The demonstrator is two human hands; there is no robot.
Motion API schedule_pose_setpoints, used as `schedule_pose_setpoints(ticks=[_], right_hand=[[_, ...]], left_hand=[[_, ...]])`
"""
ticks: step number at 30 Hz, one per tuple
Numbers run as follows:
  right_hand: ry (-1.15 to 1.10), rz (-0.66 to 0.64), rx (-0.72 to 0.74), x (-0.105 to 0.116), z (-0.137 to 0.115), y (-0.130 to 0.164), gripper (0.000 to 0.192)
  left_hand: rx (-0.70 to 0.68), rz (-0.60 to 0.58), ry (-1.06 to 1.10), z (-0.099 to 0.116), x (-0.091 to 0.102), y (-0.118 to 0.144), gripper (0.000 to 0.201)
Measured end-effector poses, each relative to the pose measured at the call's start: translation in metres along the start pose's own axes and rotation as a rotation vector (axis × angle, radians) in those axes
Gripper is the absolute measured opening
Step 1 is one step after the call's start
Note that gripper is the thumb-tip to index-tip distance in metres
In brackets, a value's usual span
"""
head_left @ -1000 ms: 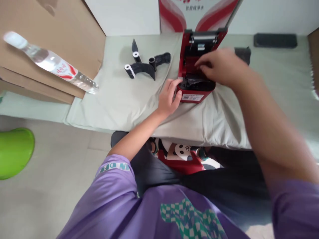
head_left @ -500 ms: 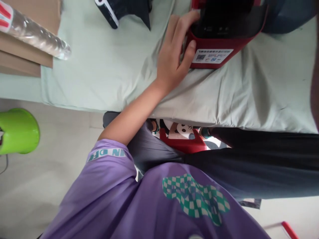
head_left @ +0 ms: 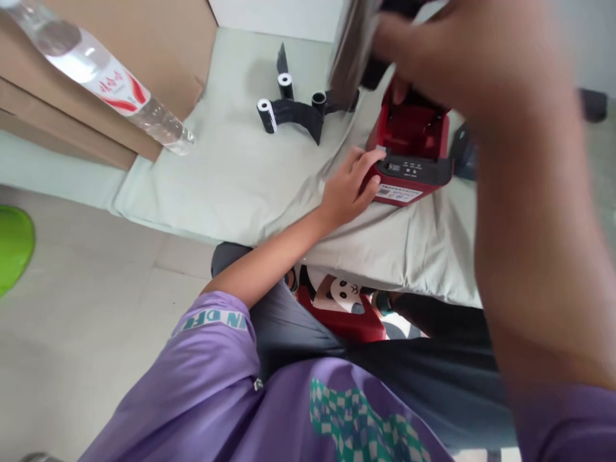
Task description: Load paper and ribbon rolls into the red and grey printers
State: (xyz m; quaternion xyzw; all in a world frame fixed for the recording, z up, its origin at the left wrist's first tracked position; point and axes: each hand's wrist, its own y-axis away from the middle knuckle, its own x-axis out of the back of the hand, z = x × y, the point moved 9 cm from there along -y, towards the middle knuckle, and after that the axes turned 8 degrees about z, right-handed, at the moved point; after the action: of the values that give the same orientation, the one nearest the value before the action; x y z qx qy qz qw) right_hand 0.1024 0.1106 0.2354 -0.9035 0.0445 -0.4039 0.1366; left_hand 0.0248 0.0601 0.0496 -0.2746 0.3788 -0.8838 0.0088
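My left hand (head_left: 349, 186) grips the near left corner of a red and black receipt printer (head_left: 402, 196), fingers on its top and thumb against its front. The printer's paper bay lies exposed, with a red interior. Above its far side hovers my right hand (head_left: 447, 58), blurred by motion, fingers curled at a smeared dark piece (head_left: 373, 74) beside a blurred greyish sheet (head_left: 349, 54). Whether that dark piece is a paper roll or the printer's lid, I cannot tell. Left of the printer, small rolls of black-faced paper (head_left: 267, 115) stand with loose tails curling out.
A clear plastic bottle (head_left: 115, 83) with a red and white label lies against cardboard (head_left: 144, 45) at the left. Pale green cloth (head_left: 216, 173) covers the table. On the floor are a green bin (head_left: 14, 247) and a red stool (head_left: 346, 324) with a panda picture.
My right hand has come into view over the printer, whose red bay now shows. My left hand stays on the printer's corner. The view has tilted up, revealing more rolls.
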Motion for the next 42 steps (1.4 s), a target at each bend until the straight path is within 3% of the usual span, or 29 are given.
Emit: schedule_pose_setpoints(ticks=[2,3,8,12,16,20,23,25,29,33,37,42], right_hand=[[0.273,-0.056,0.392,-0.040,-0.050,0.006,0.053],[0.336,-0.106,0.448,-0.063,-0.056,0.006,0.049],[0.499,-0.351,0.405,-0.164,-0.039,0.002,0.049],[0.608,-0.408,0.342,-0.204,-0.023,0.006,0.050],[0.568,-0.404,0.324,-0.201,-0.020,0.002,0.056],[0.490,-0.292,0.290,-0.162,-0.017,-0.031,0.044],[0.502,-0.213,0.247,-0.139,0.010,-0.068,0.036],[0.492,-0.228,0.259,-0.140,0.035,-0.086,0.040],[0.476,-0.297,0.356,-0.165,0.067,-0.098,0.058],[0.458,-0.306,0.423,-0.181,0.065,-0.088,0.057],[0.481,-0.277,0.339,-0.179,0.067,-0.087,0.049],[0.460,-0.269,0.324,-0.173,0.066,-0.089,0.054]], left_hand=[[0.026,-0.004,-0.022,0.000,-0.002,0.001,0.053],[0.052,-0.016,-0.031,-0.003,-0.005,0.001,0.051],[0.178,-0.086,0.011,-0.023,-0.022,0.008,0.047],[0.176,-0.067,0.068,-0.024,-0.021,0.007,0.050],[0.178,-0.116,0.022,-0.017,-0.017,0.004,0.044],[0.188,-0.171,-0.021,-0.006,-0.013,-0.001,0.040],[0.149,-0.126,-0.005,0.002,-0.006,-0.005,0.043],[0.145,-0.110,-0.006,0.004,-0.004,-0.005,0.044],[0.148,-0.105,-0.023,0.005,-0.003,-0.004,0.043],[0.163,-0.130,-0.060,0.006,-0.003,-0.005,0.042],[0.184,-0.139,-0.040,0.006,-0.002,-0.005,0.040],[0.199,-0.133,-0.032,0.006,0.000,-0.006,0.042]])
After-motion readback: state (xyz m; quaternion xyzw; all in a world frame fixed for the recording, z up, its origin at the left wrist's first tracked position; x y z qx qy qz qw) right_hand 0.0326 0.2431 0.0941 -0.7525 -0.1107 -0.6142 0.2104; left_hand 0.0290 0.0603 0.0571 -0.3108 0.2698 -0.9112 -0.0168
